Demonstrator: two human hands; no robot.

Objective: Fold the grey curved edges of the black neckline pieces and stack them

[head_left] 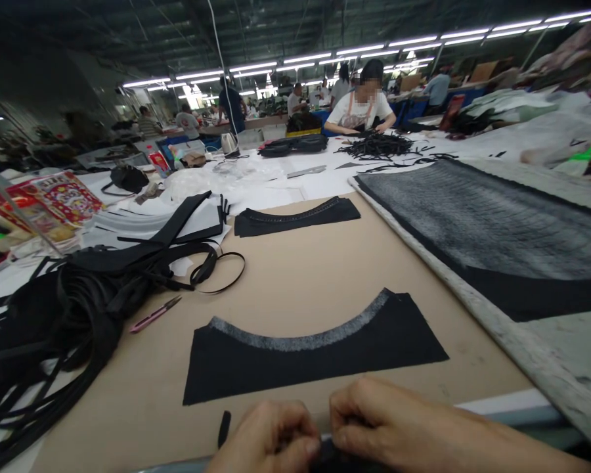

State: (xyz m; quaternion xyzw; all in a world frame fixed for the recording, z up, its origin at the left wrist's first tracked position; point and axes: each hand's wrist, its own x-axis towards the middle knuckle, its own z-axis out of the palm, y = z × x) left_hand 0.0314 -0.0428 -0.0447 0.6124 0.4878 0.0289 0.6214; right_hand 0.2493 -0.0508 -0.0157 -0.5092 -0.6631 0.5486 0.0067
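Both hands are low in the view, side by side at the table's near edge. My left hand [276, 437] is closed, fingertips pressed together near a dark piece at the bottom edge. My right hand [374, 417] is closed too, its fingers pinching at the same dark piece [342, 460], which is mostly cut off by the frame. Just beyond them a black fabric panel [300, 368] lies flat on the tan board [295, 276], with a grey curved band along its top edge. A small black strip [224, 428] lies left of my left hand.
Black strips [88, 295] are heaped at the left, beside pink thread snips [155, 315]. More black panels [298, 217] lie farther back. A padded board with grey-black fabric [497, 217] fills the right. Across the table a person [362, 108] handles black strips.
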